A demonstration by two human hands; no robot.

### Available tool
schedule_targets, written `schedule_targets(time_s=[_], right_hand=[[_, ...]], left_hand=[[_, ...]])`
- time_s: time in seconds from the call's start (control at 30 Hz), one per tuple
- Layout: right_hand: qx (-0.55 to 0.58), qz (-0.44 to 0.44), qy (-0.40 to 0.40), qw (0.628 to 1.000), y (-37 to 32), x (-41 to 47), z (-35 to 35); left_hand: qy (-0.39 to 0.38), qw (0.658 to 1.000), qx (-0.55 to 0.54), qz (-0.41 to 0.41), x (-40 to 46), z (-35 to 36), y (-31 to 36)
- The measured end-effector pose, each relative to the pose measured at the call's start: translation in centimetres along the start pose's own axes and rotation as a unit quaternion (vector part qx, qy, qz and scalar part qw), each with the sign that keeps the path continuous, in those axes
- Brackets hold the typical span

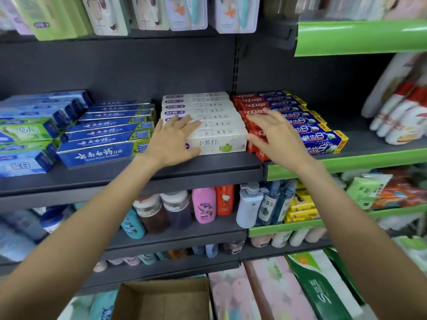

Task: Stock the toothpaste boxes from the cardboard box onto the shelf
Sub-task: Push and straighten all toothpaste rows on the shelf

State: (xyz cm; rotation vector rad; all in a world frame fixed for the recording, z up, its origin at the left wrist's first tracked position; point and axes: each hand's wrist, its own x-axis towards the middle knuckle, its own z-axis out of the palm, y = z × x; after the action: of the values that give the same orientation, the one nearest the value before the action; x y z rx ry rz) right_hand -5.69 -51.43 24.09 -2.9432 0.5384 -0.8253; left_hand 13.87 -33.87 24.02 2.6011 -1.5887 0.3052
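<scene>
Seven white toothpaste boxes (215, 121) can be counted in one stepped stack on the dark shelf (143, 174), though the rearmost ones blur together; each is long and flat with a purple tab at its left end, and the front one shows a green lime picture on its face. Two hands reach to that stack. The left hand (172, 137) lies flat with spread fingers on the stack's left front corner, covering the end of the nearest box, holding nothing. The right hand (275, 132) hangs with fingers spread and loosely bent at the stack's right side, partly hiding the red and blue toothpaste boxes (307, 125) just right of the white ones; whether it touches either stack cannot be told. Left of the white stack lie about seven dark blue toothpaste boxes (108, 135), and further left some light blue and green ones (27, 132). Well below the stack, at the bottom edge, one open cardboard box (161, 299) shows a bare brown interior. Bottles (203, 204) stand on the shelf under the stack.
</scene>
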Motion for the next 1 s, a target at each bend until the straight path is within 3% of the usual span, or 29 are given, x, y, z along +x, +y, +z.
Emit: schedule_targets(time_s=[0.13,0.2,0.33,0.4,0.5,0.77,0.83,0.93,1.0], right_hand=[[0.035,0.011,0.079,0.996,4.9,-3.9,-3.7],[0.07,0.063,0.069,0.993,8.3,-5.4,-5.3],[0.124,0.142,-0.036,0.981,13.5,-6.1,-6.2],[0.142,0.136,-0.097,0.976,14.7,-5.7,-5.9],[0.167,0.114,-0.14,0.969,15.5,-5.0,-4.8],[0.256,0.086,-0.172,0.947,15.3,-3.4,-2.6],[0.233,0.08,-0.186,0.951,16.1,-2.7,-3.0],[0.136,0.05,-0.084,0.986,17.8,-0.7,-3.5],[0.092,-0.005,-0.075,0.993,18.3,1.4,-3.1]], left_hand=[[0.138,0.978,-0.149,0.047,-1.3,-1.1,5.8],[0.155,0.965,-0.2,0.064,-1.1,-1.2,9.8],[0.127,0.988,-0.07,0.057,1.4,0.6,15.9],[0.112,0.992,-0.01,0.049,2.7,1.6,16.8],[0.091,0.994,-0.014,0.06,3.6,2.0,17.1],[0.034,0.998,0.027,0.036,4.7,1.2,18.0],[0.04,0.998,0.034,0.029,5.4,0.9,18.4],[0.041,0.999,0.004,0.024,6.4,0.9,18.7],[0.025,0.999,-0.004,0.035,6.7,1.2,18.6]])
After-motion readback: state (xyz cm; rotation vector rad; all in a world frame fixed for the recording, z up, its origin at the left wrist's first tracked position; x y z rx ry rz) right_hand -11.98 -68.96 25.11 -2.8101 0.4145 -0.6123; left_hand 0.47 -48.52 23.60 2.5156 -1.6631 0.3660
